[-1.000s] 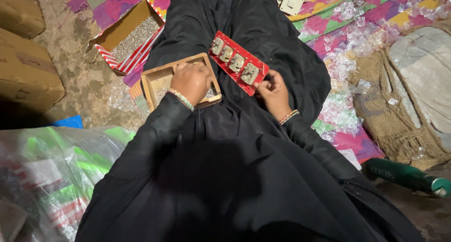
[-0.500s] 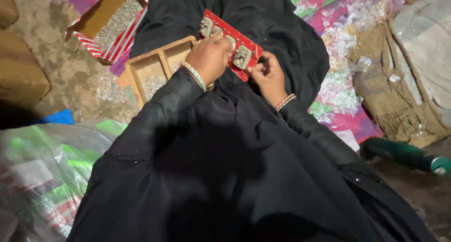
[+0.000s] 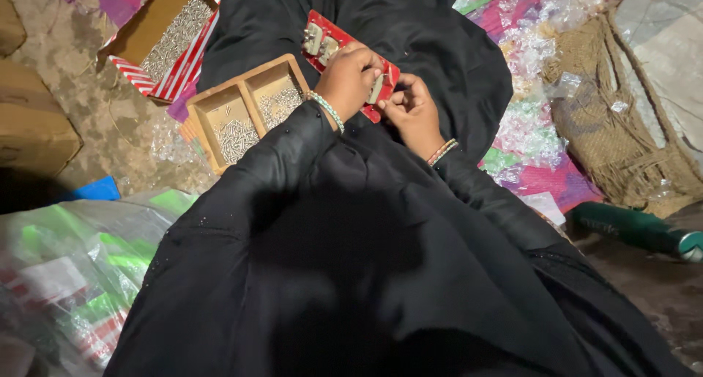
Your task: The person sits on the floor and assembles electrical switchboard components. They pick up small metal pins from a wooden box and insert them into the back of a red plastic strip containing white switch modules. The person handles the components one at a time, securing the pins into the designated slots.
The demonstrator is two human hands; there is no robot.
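Both hands, left (image 3: 350,75) and right (image 3: 411,107), grip the red card (image 3: 329,34) just beside the wooden tray (image 3: 196,118).

The left hand (image 3: 350,77) hides the middle of the red card (image 3: 322,27); the small metal parts in the wooden tray (image 3: 245,113) are too tiny to identify.

A home floor workshop: woven mat (image 3: 545,176), cardboard boxes (image 3: 33,124), tray of small metal parts (image 3: 245,113).
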